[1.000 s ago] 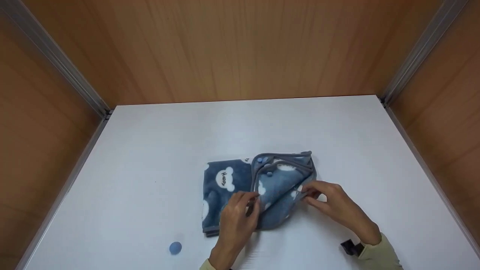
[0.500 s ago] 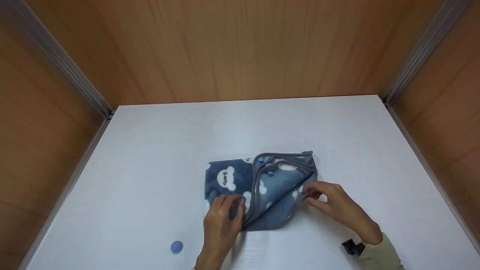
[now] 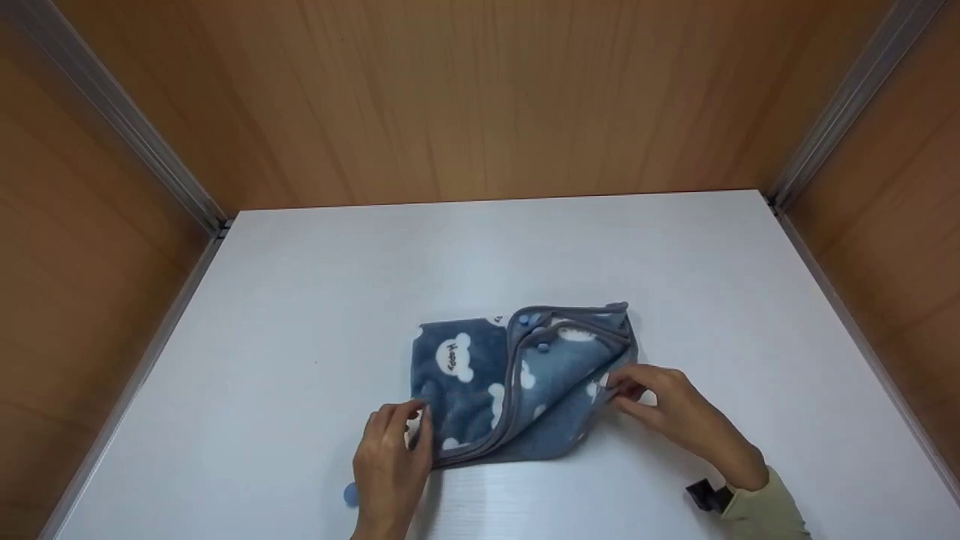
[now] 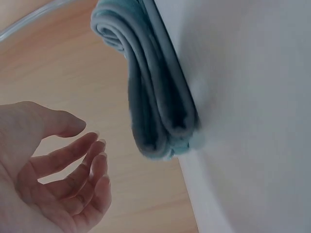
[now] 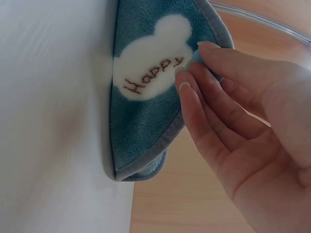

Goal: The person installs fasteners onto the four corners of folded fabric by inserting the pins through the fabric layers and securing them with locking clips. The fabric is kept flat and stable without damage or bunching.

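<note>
A blue fleece blanket (image 3: 469, 390) with white bear-head shapes and grey piping lies folded on the white table. On its turned-over right part sit several light-blue snap buttons (image 3: 543, 346). My right hand (image 3: 667, 405) pinches the edge of the fabric at the right; in the right wrist view, thumb and fingertips (image 5: 182, 87) meet at a light-blue snap beside the word "Happy". At the near left corner is my left hand (image 3: 390, 450), its fingers loosely bent. The left wrist view shows that hand apart from the folded layers (image 4: 146, 82), holding nothing.
A round blue disc (image 3: 351, 495) lies on the white table (image 3: 315, 300), partly covered by the left hand. Wooden panels (image 3: 480, 97) stand at the back and both sides, with metal strips at the corners. A small black piece (image 3: 705, 495) sits by the right sleeve.
My left hand has moved left along the blanket's near edge, from its middle to the near left corner, uncovering the front. My right hand keeps its pinch in the same place.
</note>
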Available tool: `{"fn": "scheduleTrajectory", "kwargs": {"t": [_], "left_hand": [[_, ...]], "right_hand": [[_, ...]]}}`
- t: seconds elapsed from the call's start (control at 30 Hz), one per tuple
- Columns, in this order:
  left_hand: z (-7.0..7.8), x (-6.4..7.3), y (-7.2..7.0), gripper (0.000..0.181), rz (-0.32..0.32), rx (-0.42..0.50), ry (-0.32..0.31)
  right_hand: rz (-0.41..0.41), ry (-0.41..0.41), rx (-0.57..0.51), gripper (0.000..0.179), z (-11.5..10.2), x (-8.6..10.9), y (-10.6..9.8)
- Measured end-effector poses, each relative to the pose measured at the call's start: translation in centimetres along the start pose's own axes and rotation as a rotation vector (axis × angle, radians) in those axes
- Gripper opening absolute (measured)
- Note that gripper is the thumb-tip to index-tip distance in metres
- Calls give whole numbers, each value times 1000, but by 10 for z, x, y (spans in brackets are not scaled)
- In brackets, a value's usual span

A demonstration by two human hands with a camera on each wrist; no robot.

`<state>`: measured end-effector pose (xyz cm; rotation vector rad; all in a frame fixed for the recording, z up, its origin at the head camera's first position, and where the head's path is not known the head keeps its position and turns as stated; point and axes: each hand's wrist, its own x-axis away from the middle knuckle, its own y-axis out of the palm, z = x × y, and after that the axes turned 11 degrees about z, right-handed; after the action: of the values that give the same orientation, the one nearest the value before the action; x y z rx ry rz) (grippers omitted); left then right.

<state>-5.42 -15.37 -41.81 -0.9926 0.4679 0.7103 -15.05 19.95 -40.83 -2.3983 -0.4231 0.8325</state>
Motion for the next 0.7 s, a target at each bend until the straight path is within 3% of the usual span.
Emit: {"fn": "scheduleTrajectory", "kwargs": {"t": [0.17,0.47,0.7], "left_hand": [[-9,-1,-8,15,7,-46,-17],[-19,-2,-19,18,-41,-147,-110],[-27,2,-26,26,-123,-311,-197]], "right_hand": [[4,-18,-12,33,-1,0,0],[-6,-21,-11,31,-1,1,-1],[-11,-17,-24,30,-2,1,-2]]}}
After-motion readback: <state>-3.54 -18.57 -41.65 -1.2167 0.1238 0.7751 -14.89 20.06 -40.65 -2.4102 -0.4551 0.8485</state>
